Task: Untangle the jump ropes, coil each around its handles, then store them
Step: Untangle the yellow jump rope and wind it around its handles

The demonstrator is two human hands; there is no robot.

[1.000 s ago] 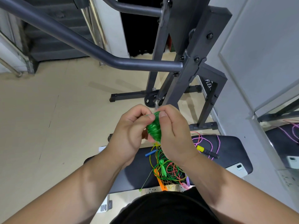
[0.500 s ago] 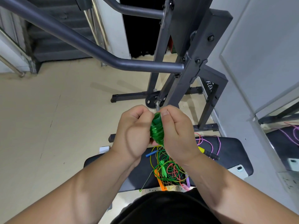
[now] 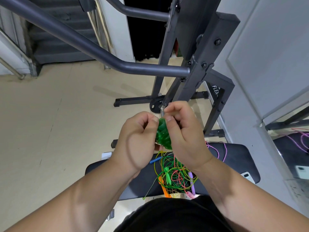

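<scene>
Between my two hands is a green jump rope [image 3: 163, 135], wound into a tight coil around its handles. My left hand [image 3: 138, 141] grips the coil from the left with curled fingers. My right hand [image 3: 184, 131] holds it from the right, thumb pressed on its top end. Below them, on the black bench [image 3: 234, 158], lies a tangle of ropes [image 3: 175, 174] in green, yellow, red and pink, with orange, purple, green and blue handles. A pink rope [image 3: 217, 151] trails loose over the bench to the right.
A dark grey steel gym rack [image 3: 192, 72] with a long bar stands behind the bench, on a beige floor. A white phone [image 3: 247, 175] lies on the bench's right end. A mirror [image 3: 292, 139] on the right wall reflects the bench.
The green coil has turned more upright between my hands. My right thumb has shifted onto its top end. Both hands stay closed around it.
</scene>
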